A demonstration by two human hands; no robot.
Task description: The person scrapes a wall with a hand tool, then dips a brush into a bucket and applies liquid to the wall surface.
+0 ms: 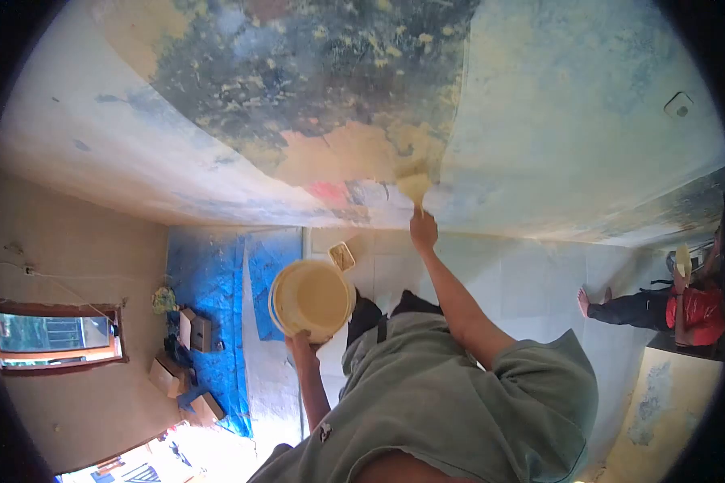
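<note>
My right hand (pixel 424 231) grips a brush (pixel 413 188) up against the painted wall (pixel 338 72) on the far side; my left hand (pixel 303 348) clasps the near edge of a pale bucket (pixel 276 304), left of my legs (pixel 416 303).

On the left, cardboard boxes (pixel 200 335) lie along a blue sheet (pixel 205 266), with a framed window (pixel 55 338) farther left; on the right, a barefoot person (pixel 695 316) wears red.
</note>
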